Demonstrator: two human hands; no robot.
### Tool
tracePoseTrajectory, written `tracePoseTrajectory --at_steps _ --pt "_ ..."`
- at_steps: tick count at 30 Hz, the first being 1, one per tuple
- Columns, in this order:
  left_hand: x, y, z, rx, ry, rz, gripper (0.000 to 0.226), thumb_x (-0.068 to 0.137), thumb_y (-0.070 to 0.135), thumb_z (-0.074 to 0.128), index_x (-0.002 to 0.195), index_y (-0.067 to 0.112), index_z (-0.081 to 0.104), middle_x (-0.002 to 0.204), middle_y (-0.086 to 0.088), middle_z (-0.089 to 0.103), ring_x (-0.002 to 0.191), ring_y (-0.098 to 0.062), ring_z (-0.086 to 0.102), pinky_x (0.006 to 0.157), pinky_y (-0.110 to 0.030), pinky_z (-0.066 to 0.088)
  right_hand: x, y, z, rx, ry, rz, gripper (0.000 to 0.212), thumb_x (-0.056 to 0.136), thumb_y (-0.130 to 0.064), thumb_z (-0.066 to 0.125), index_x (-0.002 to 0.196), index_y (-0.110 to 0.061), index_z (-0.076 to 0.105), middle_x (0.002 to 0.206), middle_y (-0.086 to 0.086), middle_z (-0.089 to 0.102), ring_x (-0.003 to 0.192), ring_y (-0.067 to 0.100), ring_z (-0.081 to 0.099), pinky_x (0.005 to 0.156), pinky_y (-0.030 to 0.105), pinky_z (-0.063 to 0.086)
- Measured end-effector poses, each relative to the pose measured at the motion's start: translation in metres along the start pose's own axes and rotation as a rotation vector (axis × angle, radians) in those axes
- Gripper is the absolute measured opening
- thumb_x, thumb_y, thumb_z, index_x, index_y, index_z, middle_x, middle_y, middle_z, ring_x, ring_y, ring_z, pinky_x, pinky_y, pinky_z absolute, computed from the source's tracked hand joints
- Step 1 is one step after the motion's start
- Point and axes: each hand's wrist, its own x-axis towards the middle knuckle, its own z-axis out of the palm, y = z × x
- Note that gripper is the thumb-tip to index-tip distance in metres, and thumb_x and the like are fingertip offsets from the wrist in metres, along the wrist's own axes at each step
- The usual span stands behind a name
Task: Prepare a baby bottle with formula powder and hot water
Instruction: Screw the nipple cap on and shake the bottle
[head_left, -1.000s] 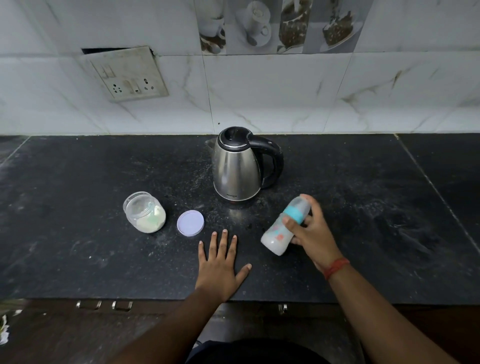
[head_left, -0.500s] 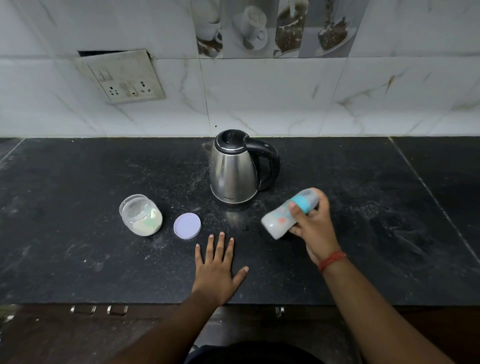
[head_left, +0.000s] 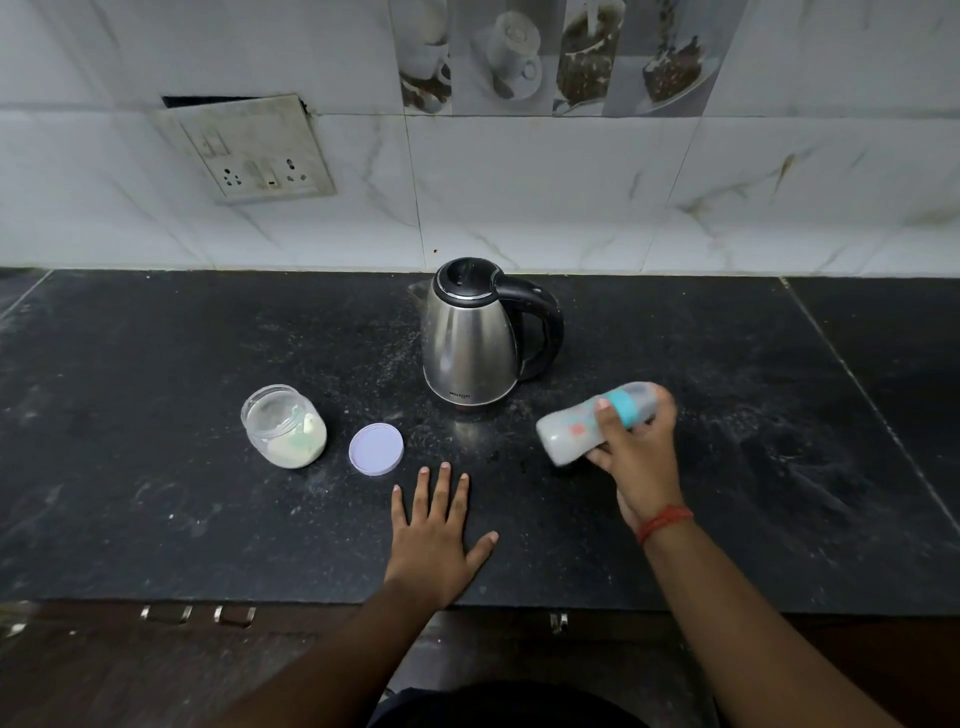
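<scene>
1. Fingers (head_left: 605, 415) of the right hand (head_left: 636, 457) wrap round the baby bottle (head_left: 571, 428), tipped sideways above the counter (head_left: 156, 519) near the kettle (head_left: 470, 338).
2. Left hand (head_left: 434, 540) lies flat, fingers straight.

Motion-blurred baby bottle (head_left: 582, 428)

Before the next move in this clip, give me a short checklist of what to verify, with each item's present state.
1. Bottle secure in the right hand: ok, fingers wrap it, tilted above the counter.
2. Bottle capped: cannot tell, the top end is blurred.
3. Left hand out of the way: ok, flat on the counter.
4. Jar of powder closed: not ok, its lid lies beside it.
5. Kettle upright with its top shut: ok.
6. Powder mixed in: cannot tell.
</scene>
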Motion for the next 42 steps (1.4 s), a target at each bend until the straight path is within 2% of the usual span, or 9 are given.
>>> tracePoseTrajectory --at_steps 11,15,18,25,28,31,35,38,42 --pt "0.000 -0.002 0.001 -0.005 -0.004 0.002 0.087 0.096 0.078 0.018 0.160 0.019 0.030 0.168 -0.011 0.025 0.156 -0.036 0.020 0.118 -0.064 0.009 0.000 -0.001 -0.004 -0.115 -0.222 0.071 0.063 0.091 -0.014 0.072 0.141 -0.037 0.041 0.131 0.010 0.059 0.112 0.026 0.068 0.084 0.052 0.061" --pt "0.000 0.000 0.001 -0.001 0.002 0.000 0.087 0.096 0.078 0.017 0.160 0.019 0.030 0.168 -0.011 0.025 0.156 -0.036 0.019 0.118 -0.064 0.008 0.000 0.002 -0.007 0.072 0.002 0.018 0.049 0.096 -0.016 0.066 0.135 -0.029 0.039 0.128 0.005 0.058 0.113 0.025 0.067 0.079 0.044 0.063" --pt "-0.001 -0.002 0.001 -0.010 -0.006 0.001 0.087 0.096 0.078 0.017 0.160 0.019 0.031 0.168 -0.011 0.026 0.155 -0.036 0.021 0.118 -0.064 0.009 -0.002 0.007 -0.006 -0.088 -0.190 0.067 0.059 0.091 -0.015 0.072 0.136 -0.039 0.043 0.132 0.011 0.058 0.113 0.026 0.067 0.078 0.045 0.062" --pt "-0.001 -0.002 -0.001 -0.010 0.002 0.002 0.088 0.096 0.078 0.016 0.160 0.020 0.030 0.168 -0.010 0.025 0.156 -0.036 0.020 0.118 -0.064 0.007 -0.003 0.005 -0.006 -0.096 -0.188 0.054 0.066 0.091 -0.014 0.071 0.143 -0.038 0.038 0.133 0.009 0.057 0.114 0.025 0.066 0.080 0.045 0.062" --pt "0.000 0.000 0.000 -0.003 0.002 -0.002 0.087 0.096 0.078 0.016 0.159 0.020 0.031 0.168 -0.011 0.026 0.155 -0.036 0.021 0.118 -0.063 0.008 0.000 0.003 -0.010 0.057 0.024 -0.009 0.057 0.095 -0.017 0.068 0.140 -0.033 0.037 0.129 0.006 0.058 0.113 0.025 0.067 0.079 0.043 0.062" --pt "-0.001 -0.002 0.000 -0.007 0.012 0.004 0.087 0.096 0.078 0.016 0.159 0.020 0.033 0.167 -0.011 0.028 0.154 -0.036 0.024 0.118 -0.063 0.009 -0.002 0.002 -0.006 -0.087 -0.131 0.024 0.064 0.091 -0.016 0.072 0.142 -0.035 0.039 0.131 0.007 0.059 0.112 0.024 0.068 0.080 0.045 0.063" --pt "0.000 0.001 0.000 0.000 0.008 0.001 0.087 0.096 0.078 0.017 0.159 0.020 0.033 0.167 -0.011 0.029 0.154 -0.036 0.024 0.118 -0.064 0.011 -0.001 -0.001 -0.009 0.071 0.049 -0.046 0.059 0.094 -0.015 0.068 0.141 -0.031 0.036 0.130 0.007 0.056 0.114 0.024 0.066 0.079 0.044 0.062" --pt "-0.001 -0.001 0.001 -0.007 0.001 0.002 0.087 0.096 0.077 0.017 0.159 0.020 0.034 0.167 -0.011 0.028 0.154 -0.037 0.024 0.117 -0.064 0.011 -0.002 -0.001 -0.006 -0.108 -0.175 0.027 0.066 0.090 -0.011 0.072 0.143 -0.034 0.040 0.129 0.008 0.058 0.111 0.025 0.068 0.075 0.041 0.063" --pt "0.000 0.000 0.001 -0.001 0.012 0.000 0.087 0.096 0.077 0.017 0.159 0.020 0.033 0.167 -0.011 0.027 0.155 -0.037 0.023 0.118 -0.064 0.011 0.002 -0.004 -0.014 0.030 -0.038 -0.001 0.057 0.094 -0.014 0.068 0.140 -0.030 0.038 0.132 0.010 0.057 0.112 0.025 0.067 0.075 0.040 0.062"
